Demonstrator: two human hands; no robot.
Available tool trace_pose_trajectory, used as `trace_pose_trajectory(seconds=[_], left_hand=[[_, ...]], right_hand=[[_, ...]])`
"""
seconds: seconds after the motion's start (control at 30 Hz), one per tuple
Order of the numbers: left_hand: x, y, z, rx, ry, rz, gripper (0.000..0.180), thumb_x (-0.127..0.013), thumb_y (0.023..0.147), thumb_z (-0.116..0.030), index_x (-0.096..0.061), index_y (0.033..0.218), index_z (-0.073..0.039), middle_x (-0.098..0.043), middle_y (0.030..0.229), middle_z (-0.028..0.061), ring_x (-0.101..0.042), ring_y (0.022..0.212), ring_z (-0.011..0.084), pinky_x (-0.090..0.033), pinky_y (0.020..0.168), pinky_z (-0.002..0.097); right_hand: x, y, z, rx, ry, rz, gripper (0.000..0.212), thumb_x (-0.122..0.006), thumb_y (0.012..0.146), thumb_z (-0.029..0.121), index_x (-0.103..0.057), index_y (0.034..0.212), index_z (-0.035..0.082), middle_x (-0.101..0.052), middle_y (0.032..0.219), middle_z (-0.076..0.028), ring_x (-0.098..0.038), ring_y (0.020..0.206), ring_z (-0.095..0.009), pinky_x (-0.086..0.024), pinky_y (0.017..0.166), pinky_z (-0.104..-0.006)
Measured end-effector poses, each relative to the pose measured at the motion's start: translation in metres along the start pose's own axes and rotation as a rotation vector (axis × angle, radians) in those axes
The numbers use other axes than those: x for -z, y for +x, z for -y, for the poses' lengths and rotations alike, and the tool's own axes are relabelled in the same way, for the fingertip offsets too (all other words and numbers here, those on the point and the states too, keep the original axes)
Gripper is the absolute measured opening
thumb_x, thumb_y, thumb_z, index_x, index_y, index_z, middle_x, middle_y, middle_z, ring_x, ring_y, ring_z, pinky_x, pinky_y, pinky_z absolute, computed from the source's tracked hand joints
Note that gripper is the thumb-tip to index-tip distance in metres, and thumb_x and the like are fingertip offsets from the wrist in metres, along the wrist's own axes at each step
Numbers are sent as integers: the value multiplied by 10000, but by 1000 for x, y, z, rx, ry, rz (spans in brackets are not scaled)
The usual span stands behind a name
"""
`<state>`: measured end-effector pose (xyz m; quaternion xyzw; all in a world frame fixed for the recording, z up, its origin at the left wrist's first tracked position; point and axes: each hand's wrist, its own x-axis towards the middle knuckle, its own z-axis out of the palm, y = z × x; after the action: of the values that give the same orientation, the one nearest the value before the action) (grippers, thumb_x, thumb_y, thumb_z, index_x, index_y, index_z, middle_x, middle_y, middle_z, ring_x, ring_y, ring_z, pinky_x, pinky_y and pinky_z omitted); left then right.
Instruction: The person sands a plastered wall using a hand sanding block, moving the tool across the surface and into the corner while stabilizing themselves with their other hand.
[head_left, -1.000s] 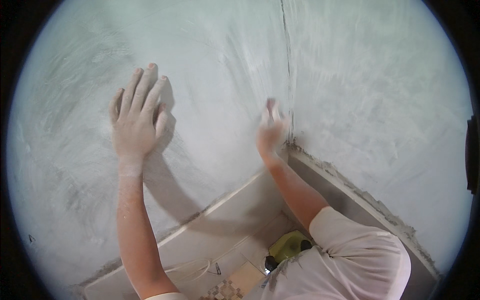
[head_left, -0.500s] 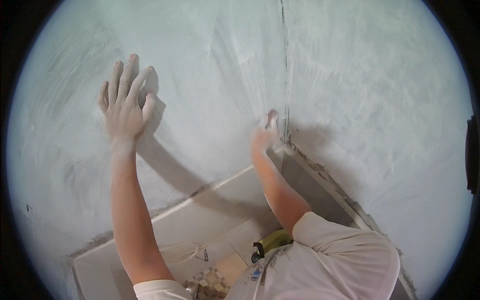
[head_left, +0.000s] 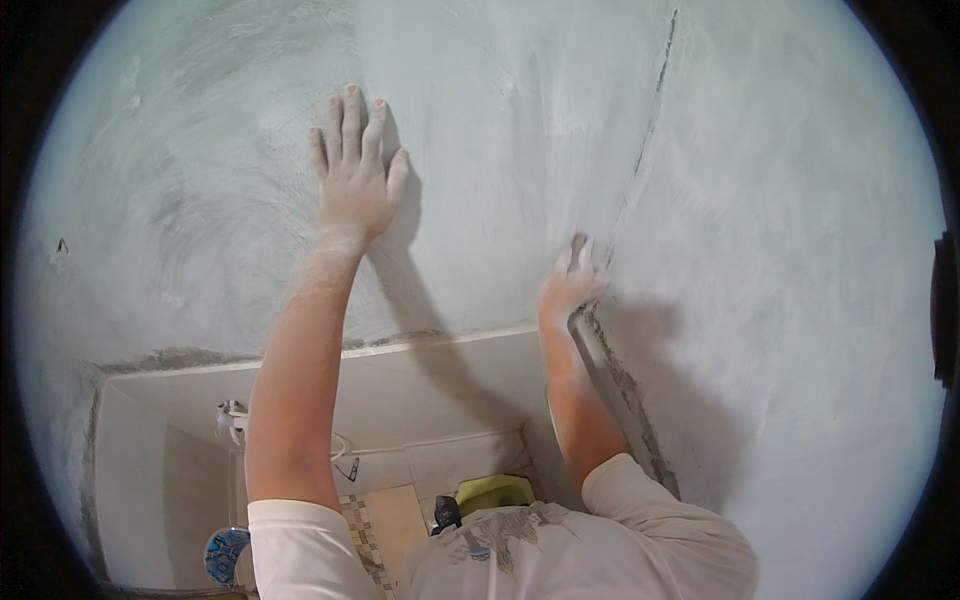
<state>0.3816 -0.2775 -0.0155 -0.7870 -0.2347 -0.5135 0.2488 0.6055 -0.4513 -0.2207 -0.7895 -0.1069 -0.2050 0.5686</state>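
My left hand (head_left: 357, 190) lies flat against the grey-white plastered wall (head_left: 470, 200), its fingers stretched upward and slightly spread, with nothing in it. Pale dust coats its skin. Lower and to the right, my right hand (head_left: 572, 280) is at the same wall, beside the dark corner line (head_left: 655, 95) where the second plastered wall (head_left: 790, 250) begins. Its fingers are bent and drawn together, also whitened with dust. Whether something small sits under those fingers I cannot make out, as they are partly hidden and slightly blurred.
Below the plaster runs a rough ledge (head_left: 480, 343) above pale tiles. Farther down are a yellow-green object (head_left: 495, 492) with a black part (head_left: 446, 512), a chrome fitting (head_left: 232, 420), a blue patterned rounded object (head_left: 226, 555) and a mosaic floor strip (head_left: 357, 515).
The view has shifted, so the corner line leans and sits farther right. My left hand appears farther right and a little higher, its fingers closer together. My right hand stays beside the corner.
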Motion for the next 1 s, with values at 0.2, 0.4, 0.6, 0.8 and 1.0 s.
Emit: trace_pose_trajectory(seconds=[0.2, 0.4, 0.6, 0.8, 1.0], left_hand=[[11, 86, -29, -144, -171, -137, 582, -533, 1030, -312, -405, 1567, -127, -291, 1742, 139, -225, 1629, 342, -141, 1307, 564], [5, 175, -92, 38, -81, -346, 694, -615, 952, -321, -417, 1551, -31, -333, 1713, 209, -269, 1611, 371, -186, 1301, 550], [6, 169, -94, 8, -34, -391, 651, -611, 949, -296, -476, 1524, -22, -411, 1674, 211, -341, 1577, 383, -241, 1269, 548], [8, 169, -94, -1, -38, -413, 630, -622, 929, -282, -512, 1502, -42, -448, 1647, 220, -369, 1558, 398, -259, 1256, 550], [-5, 172, -90, -42, -41, -408, 606, -564, 979, -328, -461, 1539, -119, -415, 1685, 110, -307, 1598, 318, -200, 1289, 536]], right_hand=[[44, 43, 141, 579, 194, -72, 481, -722, 997, 246, -671, 1468, 167, -504, 1490, -228, -438, 1279, -420, -361, 1128, -508], [19, 20, 19, 712, -27, -196, 420, -749, 983, 254, -730, 1393, 163, -481, 1564, -196, -459, 1288, -417, -383, 1088, -517], [37, 52, 104, 681, 115, -165, 406, -734, 977, 170, -741, 1383, 171, -469, 1579, -189, -443, 1328, -415, -357, 1099, -484], [52, 76, 113, 808, 212, -83, 403, -738, 964, 143, -748, 1365, 179, -476, 1587, -189, -435, 1375, -399, -354, 1104, -492], [15, 38, 37, 690, 159, -211, 421, -765, 956, 179, -732, 1371, 119, -487, 1590, -177, -463, 1351, -378, -366, 1106, -497]])
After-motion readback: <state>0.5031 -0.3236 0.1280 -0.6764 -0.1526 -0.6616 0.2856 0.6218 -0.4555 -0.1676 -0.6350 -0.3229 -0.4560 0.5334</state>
